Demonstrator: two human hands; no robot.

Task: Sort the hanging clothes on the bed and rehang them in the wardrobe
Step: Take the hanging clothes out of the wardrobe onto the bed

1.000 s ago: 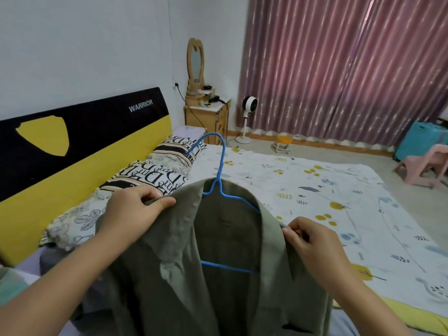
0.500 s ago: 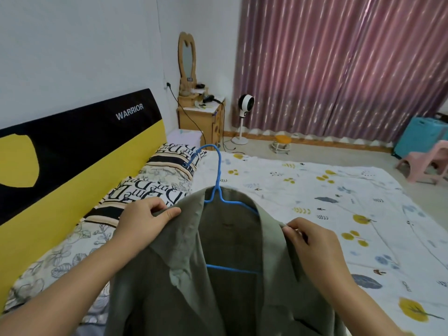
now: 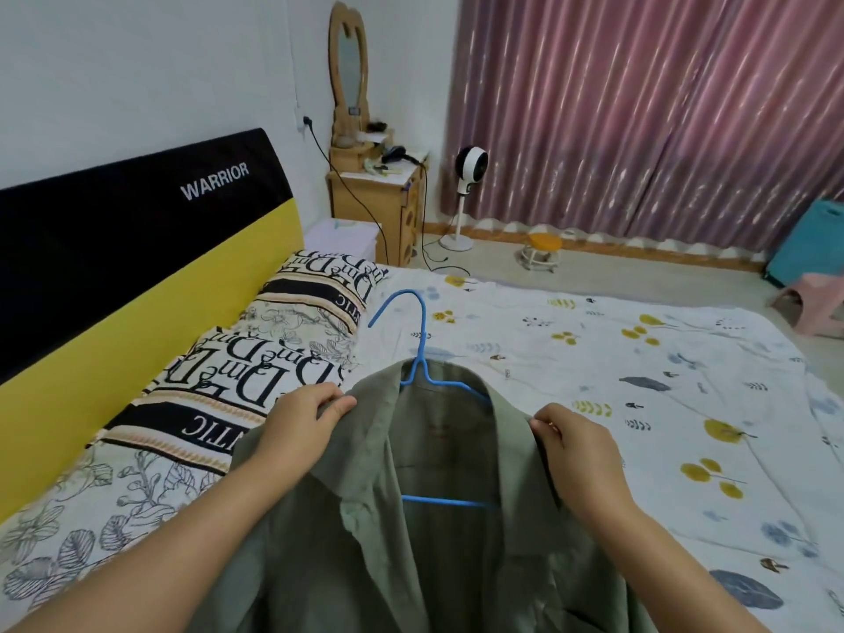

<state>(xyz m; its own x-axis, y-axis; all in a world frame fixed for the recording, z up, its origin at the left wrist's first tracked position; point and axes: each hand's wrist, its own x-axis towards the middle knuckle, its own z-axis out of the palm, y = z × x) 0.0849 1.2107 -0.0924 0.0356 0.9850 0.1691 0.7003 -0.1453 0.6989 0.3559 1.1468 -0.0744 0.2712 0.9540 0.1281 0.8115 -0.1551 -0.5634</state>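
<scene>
An olive-green shirt (image 3: 438,555) hangs open-fronted on a blue wire hanger (image 3: 422,354), held up in front of me above the bed (image 3: 639,372). My left hand (image 3: 301,427) pinches the shirt's left collar edge at the shoulder. My right hand (image 3: 577,454) pinches the right front edge near the other shoulder. The hanger's hook sticks up past the collar, and its lower bar shows inside the shirt. The wardrobe is not in view.
Patterned pillows (image 3: 292,340) lie along the black and yellow headboard (image 3: 137,249). Beyond the bed stand a wooden dressing table with mirror (image 3: 374,198), a standing fan (image 3: 470,175), a small yellow stool (image 3: 543,249), a pink plastic chair (image 3: 813,303) and pink curtains (image 3: 639,107).
My view has swung left and dipped slightly, so the bed and pillows shifted in frame. Both hands keep the same hold on the shirt, which sits a little lower over the bed.
</scene>
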